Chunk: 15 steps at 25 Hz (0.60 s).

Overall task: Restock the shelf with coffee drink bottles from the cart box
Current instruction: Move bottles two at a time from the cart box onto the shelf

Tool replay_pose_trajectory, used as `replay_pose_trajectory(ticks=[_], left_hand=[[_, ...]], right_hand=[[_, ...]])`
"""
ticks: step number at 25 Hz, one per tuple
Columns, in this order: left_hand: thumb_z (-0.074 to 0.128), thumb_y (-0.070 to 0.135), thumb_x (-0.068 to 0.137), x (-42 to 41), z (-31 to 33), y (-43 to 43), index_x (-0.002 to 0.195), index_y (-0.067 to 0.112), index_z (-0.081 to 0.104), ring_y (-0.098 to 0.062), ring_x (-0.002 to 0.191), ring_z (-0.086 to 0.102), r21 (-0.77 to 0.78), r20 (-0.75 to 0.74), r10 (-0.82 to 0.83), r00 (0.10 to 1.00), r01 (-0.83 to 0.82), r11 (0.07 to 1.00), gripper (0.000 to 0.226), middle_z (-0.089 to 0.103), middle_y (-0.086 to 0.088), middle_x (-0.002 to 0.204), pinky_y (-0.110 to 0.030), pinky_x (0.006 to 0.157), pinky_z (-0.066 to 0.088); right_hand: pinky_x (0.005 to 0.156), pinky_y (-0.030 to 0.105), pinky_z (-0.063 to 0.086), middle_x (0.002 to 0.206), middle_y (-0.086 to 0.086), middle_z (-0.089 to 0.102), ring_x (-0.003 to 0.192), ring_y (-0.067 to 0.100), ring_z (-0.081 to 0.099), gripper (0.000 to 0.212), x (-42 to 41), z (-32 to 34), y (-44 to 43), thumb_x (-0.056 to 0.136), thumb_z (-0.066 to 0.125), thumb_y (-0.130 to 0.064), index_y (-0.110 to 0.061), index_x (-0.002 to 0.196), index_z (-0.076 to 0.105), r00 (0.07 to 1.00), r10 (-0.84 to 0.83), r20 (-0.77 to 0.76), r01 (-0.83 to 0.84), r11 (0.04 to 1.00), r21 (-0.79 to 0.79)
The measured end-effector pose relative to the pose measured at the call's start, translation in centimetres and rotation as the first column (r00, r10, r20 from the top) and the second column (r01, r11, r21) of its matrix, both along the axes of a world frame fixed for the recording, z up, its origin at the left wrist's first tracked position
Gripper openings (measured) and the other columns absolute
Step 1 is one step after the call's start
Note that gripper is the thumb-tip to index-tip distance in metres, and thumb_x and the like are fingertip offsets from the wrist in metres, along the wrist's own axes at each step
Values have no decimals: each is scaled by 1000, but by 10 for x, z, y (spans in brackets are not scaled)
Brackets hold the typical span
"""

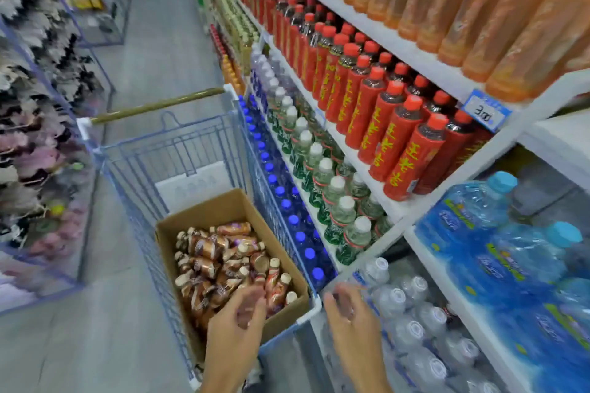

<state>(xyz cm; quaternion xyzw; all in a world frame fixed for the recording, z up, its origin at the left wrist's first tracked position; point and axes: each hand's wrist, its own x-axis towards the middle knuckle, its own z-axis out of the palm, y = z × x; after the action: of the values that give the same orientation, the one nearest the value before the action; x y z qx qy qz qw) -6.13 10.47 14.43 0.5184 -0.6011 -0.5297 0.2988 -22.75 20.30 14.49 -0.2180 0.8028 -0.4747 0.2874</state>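
Over the near end of the box (289, 313), the left hand (238, 317) is held spread and empty above the heaped bottles (220, 260), while the right hand (346, 308), also spread and empty, is held beside the cart (178, 143). Small, stiff and probably light, each bottle is best taken round its body below the pale cap; their brown labels cannot be read. On the shelf (380, 30), a price tag (487, 110) reading about "3.00" can be made out.

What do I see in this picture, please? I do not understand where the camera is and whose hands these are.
The one camera sits on a person's head and looks down, so the hands are that person's own. The left hand reaches into a cardboard box full of small brown coffee drink bottles, which stands in a blue wire shopping cart. The right hand hangs open beside the cart, holding nothing. On the right are shelves with red-labelled bottles, green bottles and water bottles.
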Motion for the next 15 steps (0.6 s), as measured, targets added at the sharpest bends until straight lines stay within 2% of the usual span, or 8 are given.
replay_pose_trajectory(ticks=[2, 4, 7, 9, 11, 13, 15], left_hand=[[71, 18, 95, 24, -20, -15, 102, 34, 73, 5, 92, 68, 52, 37, 50, 998, -52, 997, 17, 74, 25, 96, -14, 76, 55], [70, 21, 95, 45, -43, -30, 103, 37, 69, 9, 93, 66, 105, 105, 87, 991, -98, 990, 18, 73, 25, 97, -10, 76, 53], [70, 26, 95, 70, -89, -58, 103, 37, 66, 6, 89, 68, 239, 209, 125, 970, -174, 955, 15, 73, 18, 100, -22, 81, 58], [71, 31, 94, 78, -114, -78, 107, 31, 64, -1, 91, 68, 327, 262, 169, 950, -252, 911, 14, 74, 10, 106, -21, 80, 55], [69, 36, 94, 80, -139, -101, 113, 23, 63, -15, 97, 66, 416, 328, 210, 921, -340, 843, 23, 73, -1, 114, -25, 80, 49], [67, 36, 95, 75, -162, -118, 122, 12, 63, -30, 110, 64, 486, 403, 219, 889, -410, 772, 37, 69, -11, 125, -33, 91, 48], [66, 36, 94, 68, -184, -132, 138, -1, 55, -38, 123, 59, 564, 464, 205, 862, -465, 683, 59, 61, -22, 137, -38, 102, 47]], right_hand=[[97, 36, 51, 111, -10, 71, 108, 10, 65, 14, 15, -22, -25, 93, 71, -31, -30, 107, 69, 997, 74, 31, -76, 996, 42], [92, 26, 51, 110, -15, 70, 107, 1, 63, 15, 29, -39, -47, 95, 68, -37, -33, 109, 67, 987, 154, 43, -157, 984, 82], [91, 26, 51, 113, -16, 69, 107, 2, 63, 19, 44, -64, -82, 97, 65, -41, -33, 115, 66, 961, 260, 94, -274, 945, 179], [87, 21, 49, 111, -18, 68, 105, 2, 63, 17, 50, -75, -101, 98, 65, -38, -33, 114, 65, 943, 305, 132, -328, 920, 217], [81, 15, 46, 109, -21, 67, 103, -2, 63, 15, 53, -85, -117, 98, 65, -38, -36, 113, 64, 933, 327, 152, -357, 897, 263], [83, 17, 47, 108, -23, 67, 103, -2, 62, 15, 53, -89, -127, 97, 66, -38, -39, 112, 61, 929, 331, 165, -366, 884, 291], [90, 25, 50, 110, -23, 66, 105, -1, 62, 16, 50, -92, -131, 97, 66, -38, -40, 112, 61, 922, 338, 188, -384, 862, 330]])
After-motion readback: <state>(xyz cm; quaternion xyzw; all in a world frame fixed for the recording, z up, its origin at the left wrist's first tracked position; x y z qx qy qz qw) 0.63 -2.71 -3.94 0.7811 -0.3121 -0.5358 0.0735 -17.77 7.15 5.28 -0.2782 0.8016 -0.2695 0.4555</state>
